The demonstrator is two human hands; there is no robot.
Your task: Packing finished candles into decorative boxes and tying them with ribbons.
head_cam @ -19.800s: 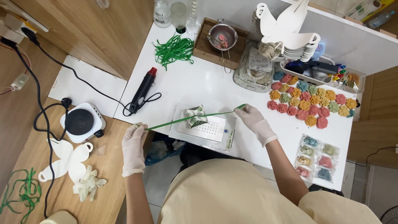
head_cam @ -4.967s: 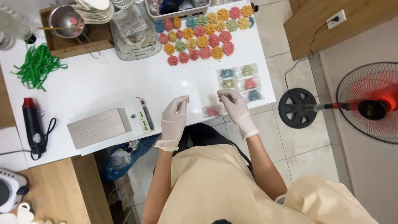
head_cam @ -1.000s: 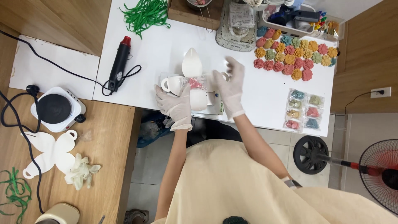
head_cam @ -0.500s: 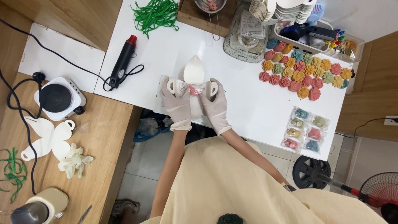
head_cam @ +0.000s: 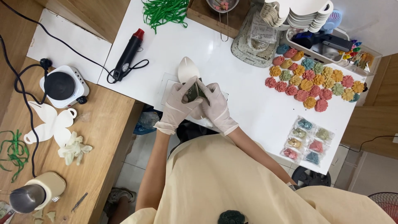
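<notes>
a small dark green piece (head_cam: 195, 92) sits pinched between both gloved hands at the near edge of the white table (head_cam: 248, 108), over a white petal-shaped cutout (head_cam: 187, 69). the left hand (head_cam: 179, 105) and right hand (head_cam: 215, 104) both have their fingers closed on it. a black heat gun (head_cam: 128, 54) lies to the left; colourful flower pieces (head_cam: 315, 85) spread to the right.

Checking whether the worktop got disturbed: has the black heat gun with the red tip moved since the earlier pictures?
No. The heat gun lies as before, slanted between the green strips and the hot plate.
</notes>
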